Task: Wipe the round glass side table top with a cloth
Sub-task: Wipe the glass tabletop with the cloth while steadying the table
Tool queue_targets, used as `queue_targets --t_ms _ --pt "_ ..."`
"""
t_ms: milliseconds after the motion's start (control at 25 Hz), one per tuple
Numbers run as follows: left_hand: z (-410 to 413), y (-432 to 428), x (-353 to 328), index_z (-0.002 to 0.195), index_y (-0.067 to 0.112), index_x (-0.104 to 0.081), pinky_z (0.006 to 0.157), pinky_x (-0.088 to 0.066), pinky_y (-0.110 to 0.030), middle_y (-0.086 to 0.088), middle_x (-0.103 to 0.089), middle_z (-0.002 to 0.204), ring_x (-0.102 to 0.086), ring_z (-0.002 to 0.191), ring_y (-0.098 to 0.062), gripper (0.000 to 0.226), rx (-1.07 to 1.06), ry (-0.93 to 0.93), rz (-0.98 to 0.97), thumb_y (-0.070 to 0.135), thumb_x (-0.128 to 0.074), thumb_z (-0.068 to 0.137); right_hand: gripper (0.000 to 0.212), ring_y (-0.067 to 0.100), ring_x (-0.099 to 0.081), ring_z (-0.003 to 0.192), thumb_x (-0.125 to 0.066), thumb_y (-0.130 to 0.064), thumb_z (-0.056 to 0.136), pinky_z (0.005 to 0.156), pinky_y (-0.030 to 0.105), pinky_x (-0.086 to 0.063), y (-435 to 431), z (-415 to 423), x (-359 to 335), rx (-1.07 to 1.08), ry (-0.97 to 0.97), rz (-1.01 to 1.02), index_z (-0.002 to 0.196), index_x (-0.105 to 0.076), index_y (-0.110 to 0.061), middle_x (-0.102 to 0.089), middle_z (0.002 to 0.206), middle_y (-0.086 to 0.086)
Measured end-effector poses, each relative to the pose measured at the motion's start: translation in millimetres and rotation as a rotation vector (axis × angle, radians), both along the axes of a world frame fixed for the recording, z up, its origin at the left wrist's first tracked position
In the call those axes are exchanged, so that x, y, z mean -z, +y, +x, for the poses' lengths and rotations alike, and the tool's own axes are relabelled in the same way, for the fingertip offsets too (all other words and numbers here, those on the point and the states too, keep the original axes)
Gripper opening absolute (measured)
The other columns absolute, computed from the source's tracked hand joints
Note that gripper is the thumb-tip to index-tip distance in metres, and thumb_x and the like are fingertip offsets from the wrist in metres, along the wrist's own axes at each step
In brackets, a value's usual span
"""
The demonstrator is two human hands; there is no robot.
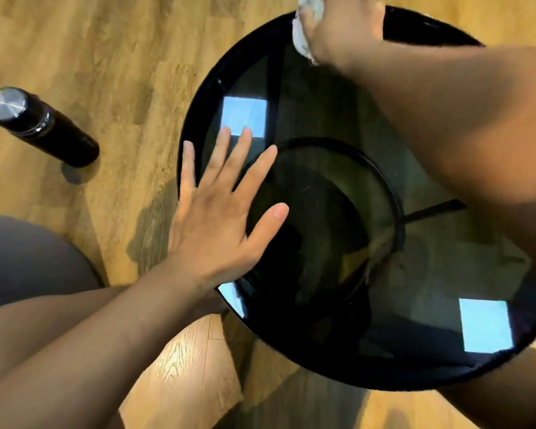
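Left hand [220,209] flat, fingers spread, bracing near rim of round glass table top [322,187]. Glass looks slick, fragile: press light. Past it, right hand [344,29] bunches white cloth [305,26], soft, at far edge. Black bottle [41,125] on floor, left of left hand.

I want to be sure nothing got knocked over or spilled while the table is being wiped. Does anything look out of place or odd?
Only the dark bottle stands out: it stands on the wooden floor left of the glass table, not on it, seemingly upright. No spill or damage shows. The right hand grips the cloth at the far rim; the left hand lies flat on the glass.
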State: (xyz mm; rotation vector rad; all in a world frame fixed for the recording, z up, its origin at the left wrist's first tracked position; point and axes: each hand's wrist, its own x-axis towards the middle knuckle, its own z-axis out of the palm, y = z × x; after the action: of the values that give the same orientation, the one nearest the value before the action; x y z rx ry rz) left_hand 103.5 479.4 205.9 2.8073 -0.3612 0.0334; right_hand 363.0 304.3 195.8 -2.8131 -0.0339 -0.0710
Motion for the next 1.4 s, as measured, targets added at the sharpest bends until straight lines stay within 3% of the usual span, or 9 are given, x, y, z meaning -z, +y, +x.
queue_targets --t_ms 120,200,280,440,680,840,1000,1200,1400 --pt "1 0 -1 0.154 0.023 -0.030 0.120 0.006 -0.060 -0.006 -0.017 0.165 -0.003 0.154 -0.024 0.066 -0.006 0.002 -0.052 0.057 -0.027 0.097 0.030 0.008 -0.036 0.058 -0.036 -0.039 0.101 0.062 0.023 -0.036 1 11 -6 0.052 0.127 0.076 0.075 -0.043 -0.027 -0.039 0.069 -0.006" --pt "0 0 -3 0.154 0.025 -0.030 0.120 0.005 -0.060 -0.005 -0.018 0.165 -0.003 0.154 -0.023 0.065 -0.014 0.003 -0.071 0.057 -0.027 0.097 0.033 0.010 -0.053 0.076 -0.033 -0.044 0.100 0.081 0.031 -0.041 4 -13 -19 -0.028 -0.029 0.009 0.099 -0.059 -0.023 -0.056 0.085 -0.004" --pt "0 -1 -5 0.153 0.025 -0.032 0.120 0.004 -0.059 -0.005 -0.021 0.164 -0.005 0.154 -0.023 0.065 -0.032 -0.004 -0.060 0.058 -0.024 0.097 0.041 0.025 -0.054 0.108 -0.033 -0.047 0.096 0.092 0.043 -0.040 8 -59 -23 -0.102 -0.167 -0.057 0.122 -0.056 -0.025 -0.060 0.116 0.004" --pt "0 -3 -3 0.151 0.024 -0.035 0.120 0.000 -0.060 -0.007 -0.029 0.162 -0.013 0.153 -0.026 0.061 -0.057 -0.040 -0.010 0.052 -0.020 0.099 0.032 0.030 -0.056 0.092 -0.043 -0.047 0.092 0.070 0.043 -0.040 2 -189 -20 -0.162 -0.223 -0.167 0.104 -0.060 -0.023 -0.062 0.101 0.004" --pt "10 -28 -10 0.155 0.027 -0.021 0.117 0.005 -0.065 -0.008 -0.014 0.166 -0.003 0.154 -0.029 0.063 0.026 -0.041 0.117 0.053 -0.009 0.099 0.026 0.022 -0.055 0.094 -0.058 -0.047 0.088 0.074 0.038 -0.040 -40 -380 -26 -0.436 -0.058 0.033 0.103 -0.063 -0.026 -0.060 0.105 -0.002" --pt "16 -46 -1 0.156 0.028 -0.011 0.117 0.005 -0.066 -0.009 -0.005 0.167 0.004 0.153 -0.029 0.064 0.060 0.001 0.172 0.055 -0.004 0.098 0.032 0.028 -0.055 0.087 -0.052 -0.047 0.093 0.070 0.042 -0.041 -56 -320 -18 -0.492 -0.107 -0.008 0.109 -0.066 -0.024 -0.062 0.104 0.001" --pt "18 -46 3 0.157 0.030 -0.006 0.119 0.003 -0.061 -0.009 -0.003 0.167 0.005 0.153 -0.029 0.063 0.052 0.036 0.194 0.056 -0.006 0.099 0.034 0.028 -0.054 0.093 -0.048 -0.049 0.095 0.074 0.045 -0.043 -60 -211 -11 -0.344 -0.175 -0.026 0.112 -0.065 -0.024 -0.062 0.105 0.002" --pt "19 -47 1 0.155 0.031 -0.016 0.121 0.004 -0.057 -0.006 -0.006 0.167 0.006 0.154 -0.026 0.062 0.059 0.081 0.172 0.056 -0.015 0.098 0.041 0.035 -0.045 0.123 -0.038 -0.046 0.099 0.096 0.049 -0.037 -59 -49 -10 -0.037 -0.194 -0.158 0.131 -0.051 -0.024 -0.053 0.132 0.012" --pt "19 -47 0 0.153 0.033 -0.023 0.122 0.000 -0.053 -0.004 -0.012 0.166 0.000 0.154 -0.024 0.061 0.061 0.094 0.156 0.058 -0.017 0.099 0.042 0.034 -0.049 0.120 -0.035 -0.046 0.098 0.097 0.047 -0.038 -62 0 -19 0.053 -0.131 -0.067 0.128 -0.052 -0.022 -0.058 0.126 0.012"
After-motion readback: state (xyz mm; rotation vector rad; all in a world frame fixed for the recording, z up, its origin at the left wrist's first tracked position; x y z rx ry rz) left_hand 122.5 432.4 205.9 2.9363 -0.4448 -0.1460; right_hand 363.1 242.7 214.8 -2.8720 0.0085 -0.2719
